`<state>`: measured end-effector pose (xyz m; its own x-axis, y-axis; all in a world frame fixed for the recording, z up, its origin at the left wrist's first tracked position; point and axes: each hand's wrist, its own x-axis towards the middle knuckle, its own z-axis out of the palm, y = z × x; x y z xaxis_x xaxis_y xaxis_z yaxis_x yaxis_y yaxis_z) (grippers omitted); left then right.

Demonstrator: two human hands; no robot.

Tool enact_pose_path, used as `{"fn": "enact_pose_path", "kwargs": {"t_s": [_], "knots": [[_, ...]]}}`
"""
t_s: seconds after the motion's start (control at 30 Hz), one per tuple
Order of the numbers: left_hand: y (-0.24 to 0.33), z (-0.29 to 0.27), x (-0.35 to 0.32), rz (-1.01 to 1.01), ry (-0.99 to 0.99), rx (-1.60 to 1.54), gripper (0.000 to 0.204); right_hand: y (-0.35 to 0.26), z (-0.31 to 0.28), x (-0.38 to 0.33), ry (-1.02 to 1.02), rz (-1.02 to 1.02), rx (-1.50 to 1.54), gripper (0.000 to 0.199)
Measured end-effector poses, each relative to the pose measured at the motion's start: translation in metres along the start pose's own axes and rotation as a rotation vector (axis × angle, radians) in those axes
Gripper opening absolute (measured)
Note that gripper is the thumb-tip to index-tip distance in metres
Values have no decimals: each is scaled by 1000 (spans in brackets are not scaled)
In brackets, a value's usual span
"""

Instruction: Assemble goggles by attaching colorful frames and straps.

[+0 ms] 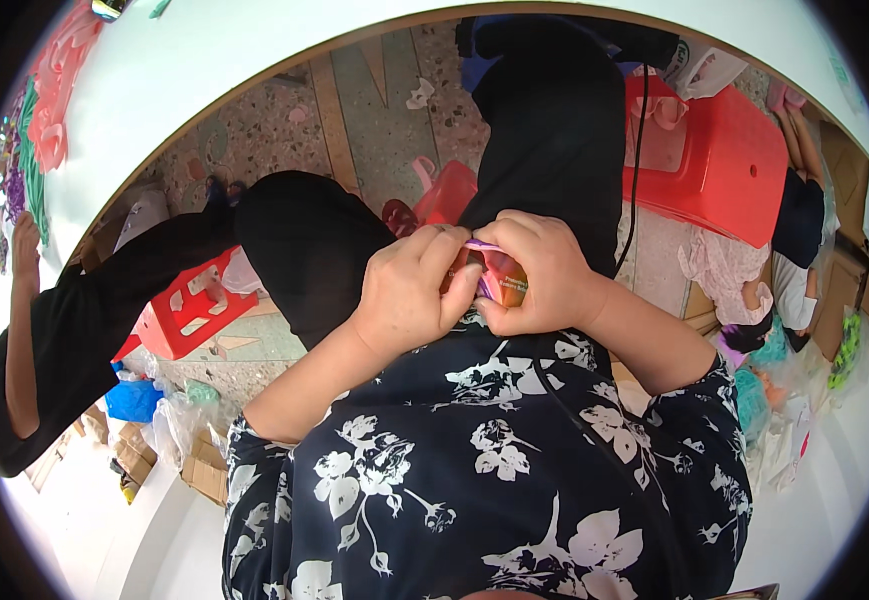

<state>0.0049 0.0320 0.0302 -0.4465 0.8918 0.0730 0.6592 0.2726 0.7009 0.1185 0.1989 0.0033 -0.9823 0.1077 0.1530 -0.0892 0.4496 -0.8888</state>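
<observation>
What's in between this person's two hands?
In the head view, what looks like a small printed card sits between the left hand and right hand.

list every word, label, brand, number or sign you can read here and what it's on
Small multicoloured item between the left hand and right hand: tiny light print, partly covered; I don't copy out printed words.
White plastic bag at upper right: dark lettering, too small to read surely.
I can make out no other text.
</observation>
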Motion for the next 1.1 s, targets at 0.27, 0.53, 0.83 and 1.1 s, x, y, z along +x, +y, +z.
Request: {"fn": "enact_pose_path", "kwargs": {"t_s": [0.27,0.53,0.83,1.1], "knots": [[0,12,-2,-202,-37,-180,11,4,7,-4,49,-52,-79,39],[1,0,-8,-82,23,-62,20,-11,-12,0,-99,113,107,52],[18,-22,-26,-137,-174,-151,45,-41,-20,-38,-131,437,409,69],[9,-57,-46,-100,-422,-371,74,-45,-8,-55,-136,469,626,73]]}}
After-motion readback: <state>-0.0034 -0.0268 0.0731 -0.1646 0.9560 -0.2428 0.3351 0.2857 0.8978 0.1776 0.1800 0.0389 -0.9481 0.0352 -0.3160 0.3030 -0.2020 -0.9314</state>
